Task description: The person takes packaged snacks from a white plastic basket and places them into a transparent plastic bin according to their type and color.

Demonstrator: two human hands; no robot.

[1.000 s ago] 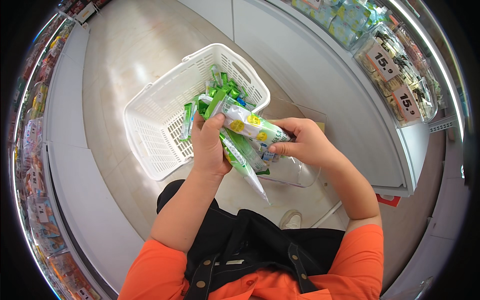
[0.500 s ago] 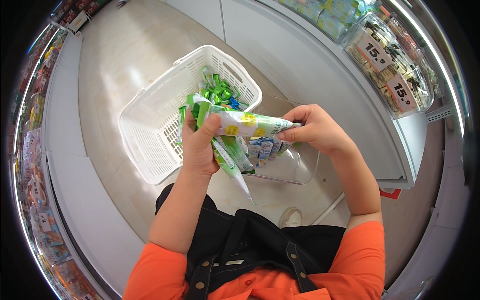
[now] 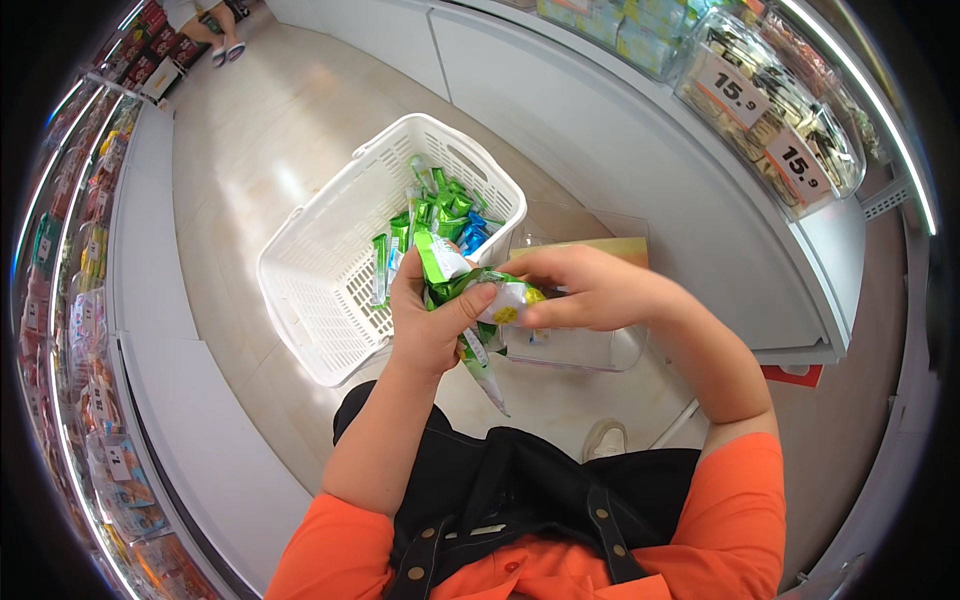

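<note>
My left hand [image 3: 435, 325] is closed around several long, cone-shaped green and white packets, held in front of the basket. One green and white packet [image 3: 486, 388] points down past the heel of that hand. My right hand [image 3: 595, 290] has come close beside it, thumb and fingers on a white packet with yellow spots [image 3: 510, 308], seen nearly end-on. Beyond the hands stands a white plastic basket [image 3: 310, 355]. Inside it lie several green packets [image 3: 437, 212] and a few blue ones [image 3: 474, 236], partly covered by my left hand and its packets.
A clear plastic bin [image 3: 600, 352] sits on the floor right of the basket, partly behind my right hand. White cabinets [image 3: 640, 160] line the right, with goods in clear boxes above. Packed shelves [image 3: 95, 350] run along the left. Another person's legs [image 3: 215, 30] show at the far left.
My right hand has moved left, close to my left hand. The spotted packet, held out lengthwise before, now points more toward me. A person's legs have appeared at the far left.
</note>
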